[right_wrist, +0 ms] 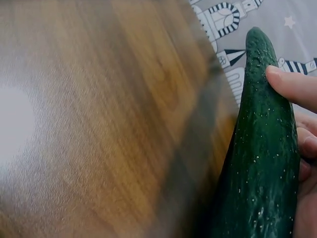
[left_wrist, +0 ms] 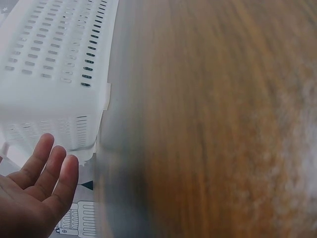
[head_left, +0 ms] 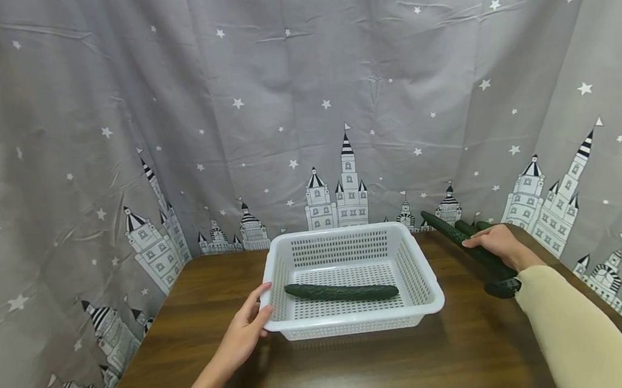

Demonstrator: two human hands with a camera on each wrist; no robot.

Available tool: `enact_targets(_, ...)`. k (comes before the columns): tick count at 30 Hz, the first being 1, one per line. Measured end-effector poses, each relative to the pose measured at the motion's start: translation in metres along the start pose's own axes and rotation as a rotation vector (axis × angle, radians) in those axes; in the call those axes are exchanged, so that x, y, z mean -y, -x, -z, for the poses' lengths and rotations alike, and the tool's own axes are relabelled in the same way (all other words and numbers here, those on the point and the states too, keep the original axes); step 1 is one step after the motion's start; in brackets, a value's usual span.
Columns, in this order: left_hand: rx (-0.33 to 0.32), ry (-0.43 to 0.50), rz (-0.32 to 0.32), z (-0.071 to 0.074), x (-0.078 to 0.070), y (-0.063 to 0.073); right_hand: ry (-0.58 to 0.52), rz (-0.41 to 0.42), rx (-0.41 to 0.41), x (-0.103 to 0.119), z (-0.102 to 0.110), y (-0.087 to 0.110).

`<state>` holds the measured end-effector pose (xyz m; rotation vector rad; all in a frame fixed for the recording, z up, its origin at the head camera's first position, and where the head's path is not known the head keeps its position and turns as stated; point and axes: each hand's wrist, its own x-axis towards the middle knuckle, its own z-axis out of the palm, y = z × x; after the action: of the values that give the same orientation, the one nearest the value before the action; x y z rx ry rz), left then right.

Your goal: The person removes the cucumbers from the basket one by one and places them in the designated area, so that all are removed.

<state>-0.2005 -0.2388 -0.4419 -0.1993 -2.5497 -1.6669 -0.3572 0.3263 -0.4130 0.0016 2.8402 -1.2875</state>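
Note:
A white perforated plastic basket (head_left: 354, 318) sits on the table with one dark green cucumber (head_left: 342, 291) lying lengthwise inside. My left hand (head_left: 245, 327) holds the basket's left rim near its front corner. Three lightly bent fingers of that hand (left_wrist: 47, 183) show by the basket wall (left_wrist: 44, 94) in the left wrist view. To the basket's right, my right hand (head_left: 498, 243) grips a long cucumber (head_left: 448, 229), which slants away toward the back edge. The right wrist view shows the thumb pressed on this cucumber (right_wrist: 265, 148), other fingers partly hidden behind it.
Two more cucumbers (head_left: 464, 227) lie beyond the right hand, partly covered by it. The brown wooden table (head_left: 358, 373) ends at a grey curtain (head_left: 323, 65) printed with stars and castles, which runs behind and along both sides.

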Motion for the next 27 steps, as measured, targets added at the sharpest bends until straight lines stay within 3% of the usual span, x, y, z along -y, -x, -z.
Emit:
enact_targets(19, 0.003, -0.002, -0.013, 0.000, 0.001, 0.000, 0.196, -0.048, -0.083, -0.021, -0.007, 0.004)
enact_targets(27, 0.000, 0.017, -0.046, 0.000, -0.001, 0.000, 0.317, -0.128, -0.081, -0.017, -0.008, 0.006)
